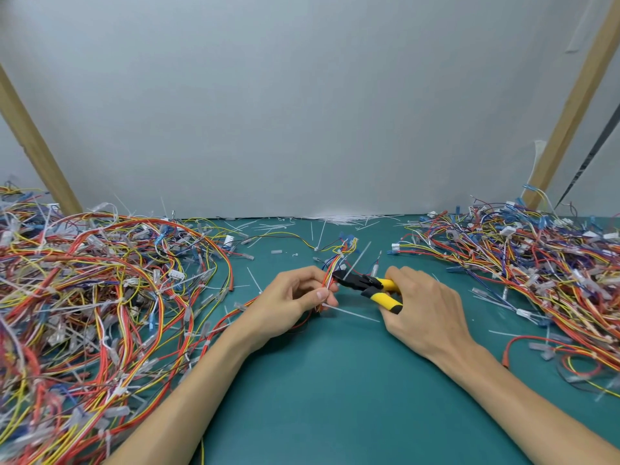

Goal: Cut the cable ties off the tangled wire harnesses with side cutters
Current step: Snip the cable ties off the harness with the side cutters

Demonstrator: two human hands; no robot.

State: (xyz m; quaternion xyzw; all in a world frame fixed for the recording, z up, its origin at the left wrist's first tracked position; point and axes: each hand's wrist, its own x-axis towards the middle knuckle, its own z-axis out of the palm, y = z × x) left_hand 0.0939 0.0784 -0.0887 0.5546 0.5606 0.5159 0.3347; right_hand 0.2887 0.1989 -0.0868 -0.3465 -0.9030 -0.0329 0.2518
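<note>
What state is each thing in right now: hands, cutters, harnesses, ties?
held harness, far end on the mat, near part gripped
left hand, grips the held harness
side cutters, handles apart, tip at the held harness
right hand, grips the side cutters
left pile, tangled, ties on
right pile, tangled
loose ties, scattered along the mat's far edge

The side cutters (367,284) have yellow handles with black ends and a black head, and the small harness (339,260) at their tip has red, yellow and blue wires. The table mat (335,397) is plain teal green, while the left wire pile (84,297) and the right wire pile (543,263) mix red, orange, yellow, blue and white. The loose cable ties (350,313) are white or clear, the wall (302,95) is pale grey, and the wooden beams (33,146) are light brown.
</note>
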